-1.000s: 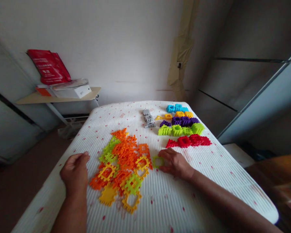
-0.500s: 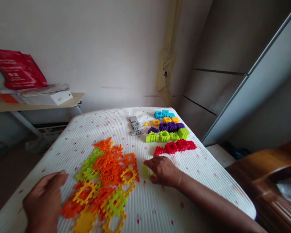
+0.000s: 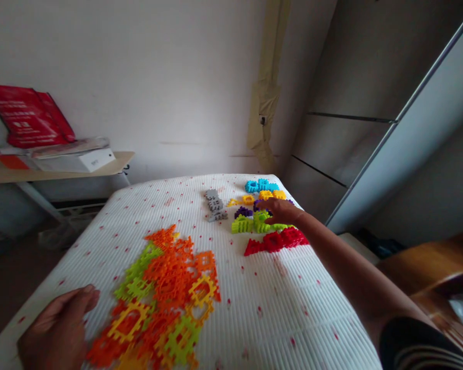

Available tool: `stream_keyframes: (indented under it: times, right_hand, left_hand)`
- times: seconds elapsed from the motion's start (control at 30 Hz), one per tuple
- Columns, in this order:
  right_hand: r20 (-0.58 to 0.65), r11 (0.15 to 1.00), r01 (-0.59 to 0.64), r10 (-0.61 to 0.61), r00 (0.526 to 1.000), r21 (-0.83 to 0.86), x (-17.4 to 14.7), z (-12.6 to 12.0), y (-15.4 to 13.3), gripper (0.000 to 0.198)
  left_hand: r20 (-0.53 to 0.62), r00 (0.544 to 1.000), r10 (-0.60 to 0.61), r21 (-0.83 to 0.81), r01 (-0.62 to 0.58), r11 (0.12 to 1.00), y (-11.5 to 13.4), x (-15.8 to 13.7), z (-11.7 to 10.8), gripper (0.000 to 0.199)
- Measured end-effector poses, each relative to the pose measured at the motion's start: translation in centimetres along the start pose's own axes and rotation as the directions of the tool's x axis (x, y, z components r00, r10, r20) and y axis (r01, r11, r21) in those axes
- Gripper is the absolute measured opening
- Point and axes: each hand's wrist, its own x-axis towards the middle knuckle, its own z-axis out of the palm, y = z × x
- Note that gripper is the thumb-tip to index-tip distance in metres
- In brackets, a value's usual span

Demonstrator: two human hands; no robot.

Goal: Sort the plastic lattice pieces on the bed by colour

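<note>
My right hand (image 3: 280,209) reaches over the sorted rows, its fingertips closed on a lime-green interlocking tile (image 3: 261,218) at the lime-green stacks (image 3: 242,224). The hand partly hides the purple tiles (image 3: 243,211) behind. Nearer me is a row of red tiles (image 3: 273,241). At the lower left, my left hand (image 3: 57,326) has its fingers curled and thumb pressed in, with nothing visible in it. Beside it spreads a mixed pile of orange tiles (image 3: 172,275), yellow tiles (image 3: 129,322) and loose lime-green tiles (image 3: 182,339).
Grey tiles (image 3: 214,204), yellow stacks (image 3: 272,195) and blue stacks (image 3: 261,185) stand toward the far end of the white, red-dotted bed cover (image 3: 254,308). A side table (image 3: 119,160) holds a red bag (image 3: 27,118) and a white box (image 3: 81,160). A cabinet (image 3: 355,67) rises at the right.
My right hand has moved forward and right from the bare cover beside the pile to the lime-green stacks, carrying a lime-green tile. My left hand has shifted slightly down and left.
</note>
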Motion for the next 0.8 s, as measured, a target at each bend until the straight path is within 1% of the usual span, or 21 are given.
stream_keyframes:
  times: [0.1,0.27,0.37,0.47,0.53,0.63,0.73,0.8]
  right_hand:
    - [0.015,0.999,0.035,-0.036,0.999,0.022,0.2,0.4,0.3,0.058]
    - [0.015,0.999,0.042,-0.043,0.999,0.031,0.1,0.3,0.5,0.056]
    - [0.03,0.998,0.047,-0.048,0.998,0.04,0.1,0.3,0.5,0.054]
    - [0.052,0.998,0.042,-0.044,0.998,0.046,0.1,0.2,0.4,0.054]
    - [0.052,0.998,0.035,-0.037,0.998,0.043,0.2,0.2,0.4,0.055]
    - [0.048,0.998,0.039,-0.041,0.998,0.042,0.3,0.3,0.4,0.055]
    - [0.041,0.998,0.046,-0.048,0.998,0.042,0.3,0.3,0.4,0.055]
    - [0.039,0.998,0.037,-0.039,0.998,0.045,0.4,0.4,0.3,0.055]
  left_hand:
    - [0.012,0.995,-0.096,0.035,0.095,0.995,0.0,0.0,-0.1,0.022]
    - [0.012,0.997,-0.072,0.029,0.071,0.997,-1.4,1.0,-0.3,0.025]
    - [0.0,0.996,-0.094,-0.01,0.094,0.996,-1.8,1.3,-0.2,0.027]
    - [-0.018,0.996,-0.091,-0.038,0.09,0.995,-1.1,0.8,-0.1,0.024]
    - [-0.014,0.997,-0.082,-0.04,0.081,0.996,-0.5,0.4,0.0,0.022]
    - [-0.006,0.995,-0.1,-0.049,0.099,0.994,0.3,-0.2,0.0,0.02]
    - [0.003,0.994,-0.109,-0.066,0.109,0.992,0.6,-0.2,-0.1,0.021]
    - [0.0,0.995,-0.105,-0.071,0.104,0.992,0.3,0.0,-0.1,0.021]
